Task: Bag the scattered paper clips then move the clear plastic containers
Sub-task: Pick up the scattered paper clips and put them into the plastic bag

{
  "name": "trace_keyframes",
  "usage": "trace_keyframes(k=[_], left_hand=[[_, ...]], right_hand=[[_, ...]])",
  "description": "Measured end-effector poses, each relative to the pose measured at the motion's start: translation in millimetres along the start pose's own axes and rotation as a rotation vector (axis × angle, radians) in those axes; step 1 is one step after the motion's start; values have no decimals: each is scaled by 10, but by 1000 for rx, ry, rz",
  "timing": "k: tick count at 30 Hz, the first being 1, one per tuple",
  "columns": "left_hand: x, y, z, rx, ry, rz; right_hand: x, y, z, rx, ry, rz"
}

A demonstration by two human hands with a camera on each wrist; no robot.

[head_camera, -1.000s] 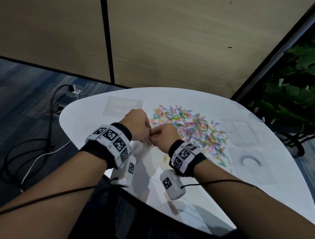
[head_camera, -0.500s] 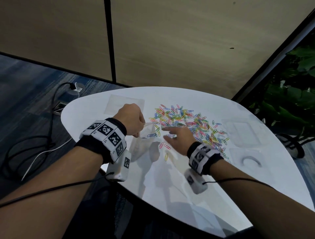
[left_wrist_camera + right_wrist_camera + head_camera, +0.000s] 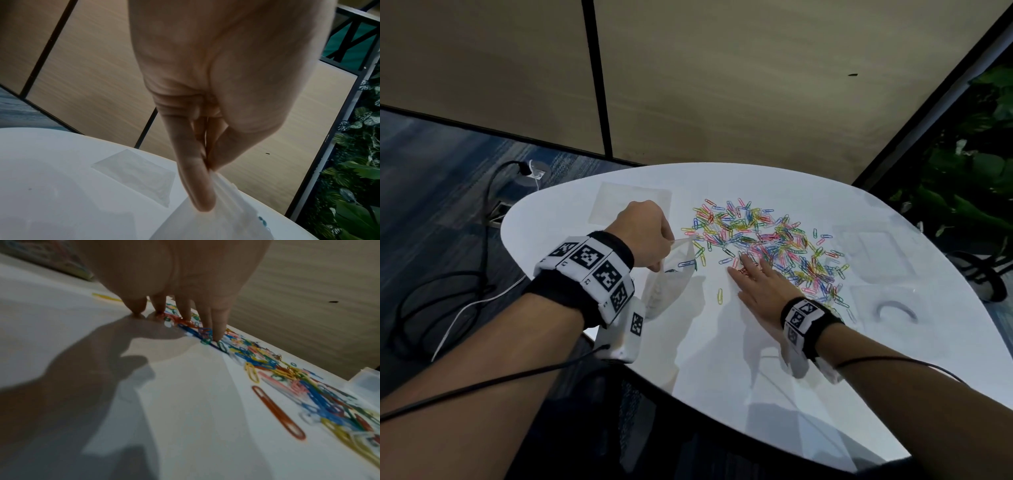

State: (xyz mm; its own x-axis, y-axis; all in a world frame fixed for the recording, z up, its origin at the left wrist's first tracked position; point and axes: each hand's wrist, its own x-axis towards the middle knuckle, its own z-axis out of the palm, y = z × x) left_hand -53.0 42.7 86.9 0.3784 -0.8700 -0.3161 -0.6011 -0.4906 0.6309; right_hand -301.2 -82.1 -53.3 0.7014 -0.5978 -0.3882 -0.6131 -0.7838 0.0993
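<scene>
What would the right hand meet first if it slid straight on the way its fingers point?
The right hand lies flat, fingertips at the near edge of the paper clips; it would likely push into those first.

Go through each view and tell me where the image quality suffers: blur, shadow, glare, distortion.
Head view: wide-angle bending curves the wall seams; the white table mirrors the arms; the paper clips stay sharp. Left wrist view: the left hand is soft and fills the frame; the clear bag it pinches is washed out. Right wrist view: the right hand casts a broad shadow; the nearest clips smear with blur.
</scene>
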Motion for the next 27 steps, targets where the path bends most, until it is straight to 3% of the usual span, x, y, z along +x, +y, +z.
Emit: trace_keyframes(k=[5,9,14,18,20,22,24,27], left_hand=[[-18,27,20,-4,-6,1],[-4,34,54,-4,-21,7],[4,64,83,0,-37,7],[-25,168,117,-3,-56,22],[-22,216,152,2,-66,31],[-16,251,191,1,-82,31],[-15,284,226,-14,-94,30],[-26,310,269,-40,-98,43]], right_hand=[[98,11,-98,94,236,-61],[90,67,-200,241,226,110],[65,264,-347,690,189,464],[-25,323,-491,1278,83,625],[-124,218,-708,1621,135,594],[-219,112,-949,1853,149,471],[-298,-13,-1159,1927,119,340],[-352,-270,-1338,1950,85,263]])
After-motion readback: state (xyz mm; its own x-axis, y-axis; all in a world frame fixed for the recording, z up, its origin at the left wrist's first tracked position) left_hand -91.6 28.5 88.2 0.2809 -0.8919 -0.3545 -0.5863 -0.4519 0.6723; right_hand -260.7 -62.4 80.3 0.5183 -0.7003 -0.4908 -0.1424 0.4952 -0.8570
